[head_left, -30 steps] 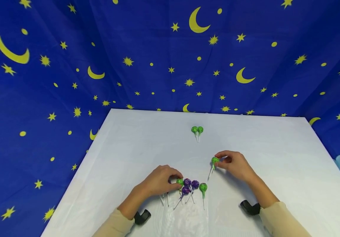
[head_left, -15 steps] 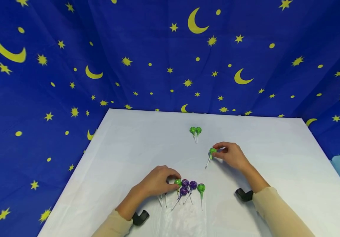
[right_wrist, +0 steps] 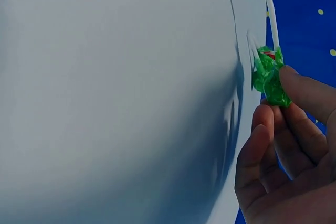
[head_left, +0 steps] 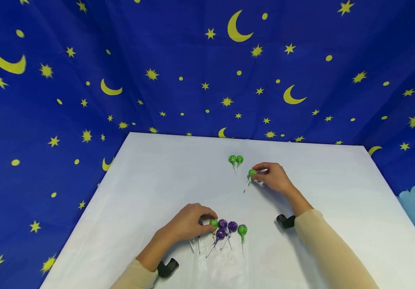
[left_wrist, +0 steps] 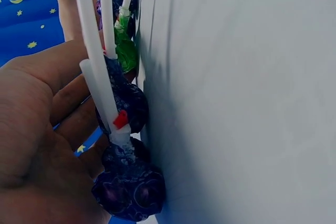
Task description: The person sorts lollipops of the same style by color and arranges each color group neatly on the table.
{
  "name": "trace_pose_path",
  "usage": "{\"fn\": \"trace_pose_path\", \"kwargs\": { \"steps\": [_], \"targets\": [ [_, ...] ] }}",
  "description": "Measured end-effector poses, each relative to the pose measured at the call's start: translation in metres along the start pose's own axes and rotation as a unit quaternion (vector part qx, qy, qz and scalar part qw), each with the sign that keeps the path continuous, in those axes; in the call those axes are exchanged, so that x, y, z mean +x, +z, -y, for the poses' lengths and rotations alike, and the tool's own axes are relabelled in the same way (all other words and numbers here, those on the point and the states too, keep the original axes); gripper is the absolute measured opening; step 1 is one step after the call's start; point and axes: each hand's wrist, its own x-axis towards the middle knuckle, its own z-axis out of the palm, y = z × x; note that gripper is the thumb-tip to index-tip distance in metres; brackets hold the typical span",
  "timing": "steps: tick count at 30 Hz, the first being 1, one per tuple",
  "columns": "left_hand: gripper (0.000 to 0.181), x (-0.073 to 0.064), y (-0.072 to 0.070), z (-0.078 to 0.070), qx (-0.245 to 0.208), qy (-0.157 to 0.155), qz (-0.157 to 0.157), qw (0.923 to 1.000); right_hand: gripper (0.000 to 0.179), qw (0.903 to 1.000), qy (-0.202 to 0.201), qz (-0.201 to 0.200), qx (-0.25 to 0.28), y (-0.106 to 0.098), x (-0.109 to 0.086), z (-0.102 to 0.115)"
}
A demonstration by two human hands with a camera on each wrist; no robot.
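My right hand [head_left: 273, 176] pinches a green-wrapped lollipop [head_left: 252, 173] between thumb and fingertips, its white stick slanting down and left. In the right wrist view, the thumb presses the green wrapper [right_wrist: 272, 85]. Lower left, my left hand [head_left: 192, 220] has thumb and forefinger around another green lollipop [head_left: 213, 223] lying on the table. Several purple lollipops [head_left: 222, 224] lie just right of those fingertips, their sticks toward me. Dark purple lollipops [left_wrist: 131, 192] also lie under the left palm, mostly hidden in the head view. One green lollipop [head_left: 242, 230] lies at the right end of this row.
Two green lollipops [head_left: 236, 159] lie side by side farther back on the white table [head_left: 164, 168]. A blue curtain [head_left: 178, 52] with yellow moons and stars surrounds the table. Black wrist-camera mounts [head_left: 167, 267] sit at both wrists.
My right hand has carried its green lollipop away from me and slightly left, closer to the pair at the back. The left hand stays at the row of lollipops.
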Motion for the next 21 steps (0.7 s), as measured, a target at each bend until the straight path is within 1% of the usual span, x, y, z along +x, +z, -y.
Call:
{"fn": "trace_pose_path", "kwargs": {
  "steps": [4, 9, 12, 14, 18, 21],
  "targets": [
    [0.027, -0.003, 0.001, 0.003, -0.023, -0.007, 0.003, 0.9997, 0.032, 0.9999, 0.009, -0.005, 0.011, 0.005, 0.008, 0.0],
    [0.026, -0.002, 0.001, 0.002, -0.029, -0.009, 0.0, 0.9995, 0.032, 0.9987, 0.036, -0.01, 0.035, 0.0, 0.018, 0.0],
    [0.026, 0.0, 0.0, 0.002, -0.027, -0.006, -0.004, 0.9996, 0.031, 0.9983, 0.047, -0.017, 0.032, -0.004, 0.024, 0.0],
    [0.026, 0.0, 0.0, 0.003, -0.027, -0.007, -0.006, 0.9996, 0.032, 0.9984, 0.045, -0.019, 0.028, -0.004, 0.027, -0.001],
    [0.026, -0.002, -0.001, 0.006, -0.03, -0.014, -0.004, 0.9994, 0.033, 0.9985, 0.043, -0.023, 0.026, -0.001, 0.032, -0.005],
    [0.026, -0.003, 0.0, 0.007, -0.035, -0.012, 0.001, 0.9993, 0.032, 0.9982, 0.048, -0.028, 0.021, 0.001, 0.033, -0.008]
  ]
}}
